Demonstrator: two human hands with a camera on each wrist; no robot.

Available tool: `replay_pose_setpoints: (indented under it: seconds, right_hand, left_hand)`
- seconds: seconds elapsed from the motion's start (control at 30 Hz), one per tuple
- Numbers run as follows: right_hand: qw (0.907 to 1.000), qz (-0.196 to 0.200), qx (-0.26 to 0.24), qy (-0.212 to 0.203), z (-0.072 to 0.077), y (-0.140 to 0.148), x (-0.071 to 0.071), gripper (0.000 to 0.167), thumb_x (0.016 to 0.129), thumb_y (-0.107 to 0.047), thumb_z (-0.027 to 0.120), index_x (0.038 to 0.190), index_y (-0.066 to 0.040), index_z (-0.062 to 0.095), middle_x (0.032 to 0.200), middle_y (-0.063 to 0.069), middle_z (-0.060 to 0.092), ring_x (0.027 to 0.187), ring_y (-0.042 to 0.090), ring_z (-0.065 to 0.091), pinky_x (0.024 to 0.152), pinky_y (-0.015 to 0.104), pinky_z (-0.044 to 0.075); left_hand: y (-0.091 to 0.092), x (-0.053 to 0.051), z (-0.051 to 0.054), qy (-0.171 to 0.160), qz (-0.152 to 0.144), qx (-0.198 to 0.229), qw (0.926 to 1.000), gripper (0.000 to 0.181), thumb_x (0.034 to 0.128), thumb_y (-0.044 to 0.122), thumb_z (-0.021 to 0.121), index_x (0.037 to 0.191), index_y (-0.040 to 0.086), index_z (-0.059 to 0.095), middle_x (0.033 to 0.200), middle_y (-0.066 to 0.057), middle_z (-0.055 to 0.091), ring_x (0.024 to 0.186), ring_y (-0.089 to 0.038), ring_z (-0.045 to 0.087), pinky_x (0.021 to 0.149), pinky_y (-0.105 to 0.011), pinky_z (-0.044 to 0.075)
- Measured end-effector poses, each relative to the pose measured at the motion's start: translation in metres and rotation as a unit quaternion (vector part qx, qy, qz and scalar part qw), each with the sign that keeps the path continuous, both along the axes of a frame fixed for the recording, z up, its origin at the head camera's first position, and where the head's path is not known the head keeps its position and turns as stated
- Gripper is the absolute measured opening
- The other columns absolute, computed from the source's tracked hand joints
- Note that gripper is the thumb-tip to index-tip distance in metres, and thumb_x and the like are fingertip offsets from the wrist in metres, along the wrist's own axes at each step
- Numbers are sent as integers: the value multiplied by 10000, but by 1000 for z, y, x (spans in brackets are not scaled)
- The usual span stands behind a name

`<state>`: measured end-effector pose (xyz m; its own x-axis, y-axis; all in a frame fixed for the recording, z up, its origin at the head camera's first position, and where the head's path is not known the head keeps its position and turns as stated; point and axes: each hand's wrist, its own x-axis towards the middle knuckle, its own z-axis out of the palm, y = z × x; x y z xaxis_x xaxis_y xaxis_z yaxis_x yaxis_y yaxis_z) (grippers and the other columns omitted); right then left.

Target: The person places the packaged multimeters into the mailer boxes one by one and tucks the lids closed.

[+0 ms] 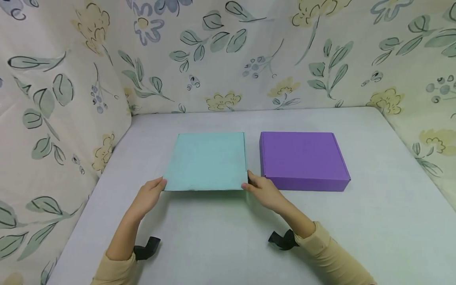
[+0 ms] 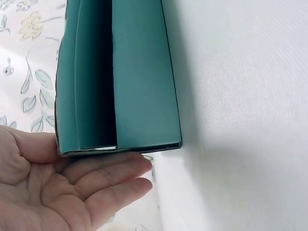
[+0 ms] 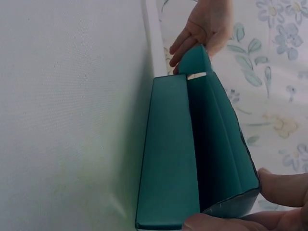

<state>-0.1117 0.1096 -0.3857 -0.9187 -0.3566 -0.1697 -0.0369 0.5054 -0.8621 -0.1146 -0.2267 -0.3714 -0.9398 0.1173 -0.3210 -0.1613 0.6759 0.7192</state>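
Note:
A light teal cardboard box (image 1: 208,160) is held between both hands, its top toward the head camera. In the left wrist view, a dark gap runs between its front wall (image 2: 144,72) and its slightly raised lid flap (image 2: 91,57). My left hand (image 1: 149,196) grips the near left corner, thumb at the lid flap's edge and fingers along the side. At the near right corner, my right hand (image 1: 265,194) pinches the box between thumb and fingers. What is inside the box is hidden in shadow.
A closed purple box (image 1: 299,156) lies just right of the teal one on the white table (image 1: 213,241). Floral cloth (image 1: 228,59) hangs behind and at both sides. Black straps (image 1: 147,248) show at the wrists.

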Motion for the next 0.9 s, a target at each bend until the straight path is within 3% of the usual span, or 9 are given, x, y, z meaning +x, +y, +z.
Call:
replay_pose_setpoints:
  seconds: [0.03,0.1,0.27,0.33,0.4,0.53,0.57,0.63,0.9]
  right_hand:
    - [10000,4,-21,-29,0,0,0,649,1025,-250,503,1460,141,220,1247,313,572,1104,342,593,924,445,496]
    - [10000,10,-51,-18,-1,1,1,656,1022,-257,510,1456,146,227,1445,290,369,1335,368,381,1044,507,399]
    - [9999,78,-72,-28,0,0,2,663,1019,-271,517,1447,157,245,1437,296,385,1337,381,380,1042,523,394]
    - [9999,110,-9,32,1,0,2,659,1016,-268,522,1440,163,258,1424,299,405,1319,357,415,1014,490,436]
    - [9999,126,7,7,3,0,2,657,1013,-258,530,1437,165,260,1322,329,504,1134,342,565,872,432,515]
    - [9999,84,-24,-58,5,0,3,654,1003,-250,550,1432,163,277,1279,319,545,1034,295,575,781,380,500]
    - [9999,67,-56,-107,5,0,3,657,1002,-252,553,1435,158,276,1279,318,545,1059,311,582,810,395,513]
    - [9999,45,-70,-113,6,0,4,661,1001,-267,554,1436,152,285,1379,292,471,1267,327,485,959,443,483]
    - [9998,92,-171,-111,5,2,5,674,1005,-289,549,1460,123,273,1406,294,436,1303,373,443,1017,498,430]
  left_hand:
    - [0,0,0,-14,-1,37,10000,563,1075,244,277,1442,-182,234,1473,-359,278,1374,-510,232,1099,-636,217]
    - [-1,0,0,-33,-6,96,9999,561,1076,241,278,1442,-182,232,1476,-358,273,1378,-507,226,1102,-635,212]
    - [-1,0,3,-98,2,152,9998,562,1077,239,280,1443,-184,227,1483,-357,263,1383,-503,219,1107,-626,211]
    - [-1,0,3,-106,8,145,9998,565,1077,243,280,1441,-185,228,1480,-360,265,1378,-506,225,1103,-629,219]
    - [-1,-1,3,-98,3,121,9999,564,1078,245,278,1440,-185,232,1477,-361,269,1374,-509,234,1100,-630,226]
    - [-2,-1,1,-104,3,132,9999,559,1078,239,274,1437,-188,239,1473,-361,279,1367,-508,252,1097,-626,237]
    - [-3,-2,1,-111,-10,151,9998,561,1078,240,272,1435,-191,239,1471,-363,280,1365,-508,258,1096,-624,242]
    - [-4,-3,1,-158,-42,265,9995,561,1078,236,269,1430,-200,237,1469,-366,280,1364,-505,262,1097,-619,247]
    - [-11,-5,3,-186,-286,790,9963,570,1083,224,259,1399,-249,220,1471,-393,241,1376,-507,224,1112,-599,225]
